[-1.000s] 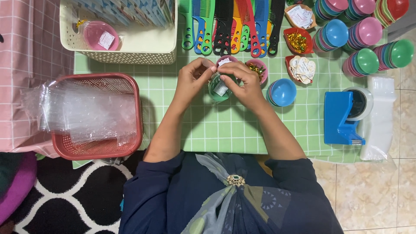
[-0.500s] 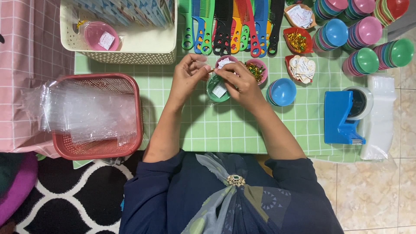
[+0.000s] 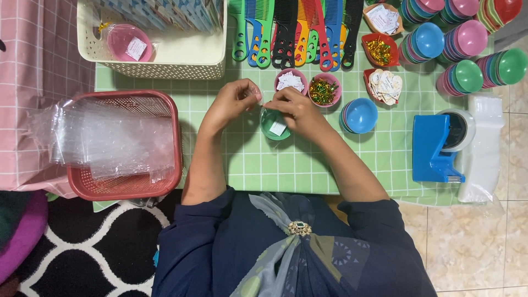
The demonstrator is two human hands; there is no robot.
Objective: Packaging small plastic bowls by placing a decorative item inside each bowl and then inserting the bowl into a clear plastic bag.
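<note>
Looks to me like a home floor setup for packing small gifts — I see a green checked mat point(image 3: 308, 170) on marble-look tiles point(image 3: 473, 242) beside a patterned rug point(image 3: 104, 242), stacked little plastic bowls point(image 3: 467, 44), combs point(image 3: 297, 33), a red basket point(image 3: 124, 187) of clear bags, a blue tape dispenser point(image 3: 437, 148).

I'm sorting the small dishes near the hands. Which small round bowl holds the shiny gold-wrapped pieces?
The pink round plastic bowl just beyond the right hand. The pink bowl beside it holds white paper tags; the green bowl under the hands holds one tag.
</note>
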